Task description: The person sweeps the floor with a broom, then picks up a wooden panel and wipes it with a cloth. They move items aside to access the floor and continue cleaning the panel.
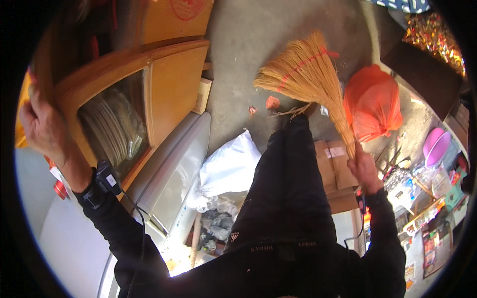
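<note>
My right hand [364, 169] is closed around the narrow handle of a straw broom [303, 72]. The broom's fanned bristles, bound with red stitching, point up and away over the concrete floor. Beside the handle sits a tied red plastic bag [372, 102]. My left hand [44, 128] is raised at the far left, fingers curled, next to a wooden cabinet [175, 93]. A blurred brown upright piece [44, 59] meets those fingers; whether they grip it is unclear. Small reddish scraps [272, 102] lie on the floor below the bristles.
Stacked plates [111, 126] show behind the cabinet's glass. Below it is a grey-white appliance [175, 160]. A white bag [231, 164] rests left of my legs, cardboard boxes [335, 167] to their right. Farther right are a pink basin [436, 147] and clutter.
</note>
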`<state>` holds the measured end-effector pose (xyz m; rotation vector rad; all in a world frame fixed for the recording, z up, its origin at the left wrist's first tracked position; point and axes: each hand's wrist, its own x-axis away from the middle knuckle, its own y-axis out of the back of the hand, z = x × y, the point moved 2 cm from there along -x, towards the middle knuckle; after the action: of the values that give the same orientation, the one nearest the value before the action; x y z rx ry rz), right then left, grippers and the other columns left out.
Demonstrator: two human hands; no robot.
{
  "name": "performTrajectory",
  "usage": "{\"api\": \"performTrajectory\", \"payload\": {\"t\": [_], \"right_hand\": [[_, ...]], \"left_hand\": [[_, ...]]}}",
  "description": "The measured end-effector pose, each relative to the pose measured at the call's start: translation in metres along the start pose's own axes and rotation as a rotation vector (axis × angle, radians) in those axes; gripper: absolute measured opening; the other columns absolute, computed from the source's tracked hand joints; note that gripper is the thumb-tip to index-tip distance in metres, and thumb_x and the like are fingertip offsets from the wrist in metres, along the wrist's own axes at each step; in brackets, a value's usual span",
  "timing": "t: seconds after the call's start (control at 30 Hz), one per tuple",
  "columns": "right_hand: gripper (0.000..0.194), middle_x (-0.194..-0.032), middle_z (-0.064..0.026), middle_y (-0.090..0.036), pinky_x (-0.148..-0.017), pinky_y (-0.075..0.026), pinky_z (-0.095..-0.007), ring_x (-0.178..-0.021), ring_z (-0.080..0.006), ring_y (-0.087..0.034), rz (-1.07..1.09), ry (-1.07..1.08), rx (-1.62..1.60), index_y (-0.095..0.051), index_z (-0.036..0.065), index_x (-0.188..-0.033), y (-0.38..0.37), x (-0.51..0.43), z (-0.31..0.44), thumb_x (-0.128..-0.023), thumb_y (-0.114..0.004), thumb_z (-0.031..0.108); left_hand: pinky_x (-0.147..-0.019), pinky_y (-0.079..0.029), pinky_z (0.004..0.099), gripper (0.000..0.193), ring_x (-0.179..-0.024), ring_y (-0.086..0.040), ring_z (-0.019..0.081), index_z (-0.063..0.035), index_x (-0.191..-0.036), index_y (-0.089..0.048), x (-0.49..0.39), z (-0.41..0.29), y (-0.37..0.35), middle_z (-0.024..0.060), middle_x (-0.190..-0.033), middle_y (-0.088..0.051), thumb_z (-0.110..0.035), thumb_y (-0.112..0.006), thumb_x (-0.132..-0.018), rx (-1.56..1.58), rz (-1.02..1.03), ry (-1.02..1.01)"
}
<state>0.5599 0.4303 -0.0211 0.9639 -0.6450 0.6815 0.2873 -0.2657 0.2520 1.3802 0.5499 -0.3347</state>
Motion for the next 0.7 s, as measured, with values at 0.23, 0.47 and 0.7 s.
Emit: {"api": "performTrajectory", "payload": {"t": [0.23,0.47,0.7], "right_hand": [[0.060,-0.080,-0.0226,-0.069,-0.061,-0.058,-0.0480,-0.069,-0.0374,-0.073,-0.015,-0.137,-0.381,-0.056,-0.002,-0.145,-0.007,0.053,0.076,-0.089,-0.075,0.011],[0.058,-0.088,-0.0052,-0.064,-0.055,-0.058,-0.0315,-0.063,-0.0153,-0.065,0.087,-0.308,-0.837,-0.058,0.001,-0.135,-0.024,0.070,0.146,-0.086,-0.089,0.008],[0.038,-0.087,-0.0052,-0.065,-0.058,-0.059,-0.0316,-0.066,-0.0157,-0.068,0.231,-0.430,-1.374,-0.059,0.002,-0.128,-0.038,0.081,0.182,-0.096,-0.078,0.007]], "left_hand": [[-0.066,-0.050,0.0389,0.052,-0.072,-0.060,0.0220,-0.0032,-0.091,-0.065,0.004,-0.022,0.006,0.0116,-0.076,-0.061,-0.051,-0.072,-0.110,-0.065,-0.042,0.038],[-0.071,-0.050,0.0530,0.053,-0.079,-0.063,0.0425,-0.0031,-0.089,-0.058,0.001,-0.040,0.012,0.0202,-0.082,-0.063,-0.050,-0.080,-0.102,0.041,-0.081,0.030],[-0.072,-0.052,0.0562,0.053,-0.085,-0.066,0.0456,-0.0041,-0.092,-0.060,0.002,-0.039,0.013,0.0215,-0.087,-0.066,-0.053,-0.079,-0.101,-0.006,-0.074,0.001]]}}
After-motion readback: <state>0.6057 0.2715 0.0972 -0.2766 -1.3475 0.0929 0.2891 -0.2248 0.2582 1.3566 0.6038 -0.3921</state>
